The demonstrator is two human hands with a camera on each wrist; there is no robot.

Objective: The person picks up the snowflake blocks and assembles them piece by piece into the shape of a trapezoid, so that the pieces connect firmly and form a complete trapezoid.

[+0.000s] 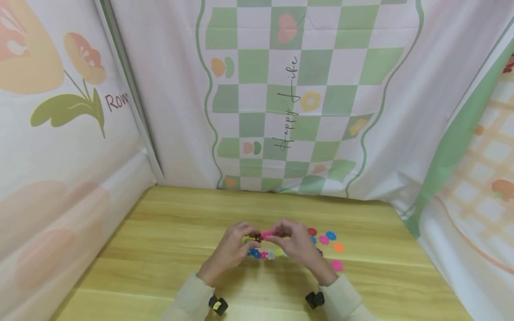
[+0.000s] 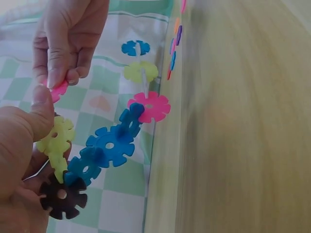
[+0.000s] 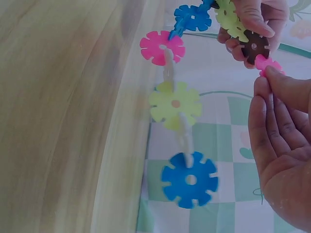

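Observation:
My left hand [image 1: 230, 249] grips a chain of interlocking plastic snowflake discs at its yellow-green discs [image 2: 63, 141] and a dark brown disc [image 3: 250, 51]. A pink disc [image 3: 266, 64] is pinched between thumb and forefinger of my right hand [image 1: 296, 244], its edge right at that brown disc. From the left hand the chain bends down past another brown disc [image 2: 73, 199], blue discs [image 2: 119, 141], a pink one [image 3: 151, 47], a white one, a yellow-green one [image 3: 163, 107] and a white one, to a blue end disc [image 3: 174, 184]. Fingers partly hide the gripped discs.
Loose discs lie on the wooden table [image 1: 168, 258] right of my right hand: a red one [image 1: 312, 231], a blue one [image 1: 331, 235], an orange one [image 1: 339, 247], a pink one [image 1: 337, 265] and others. A checkered curtain [image 1: 281, 111] hangs behind the table.

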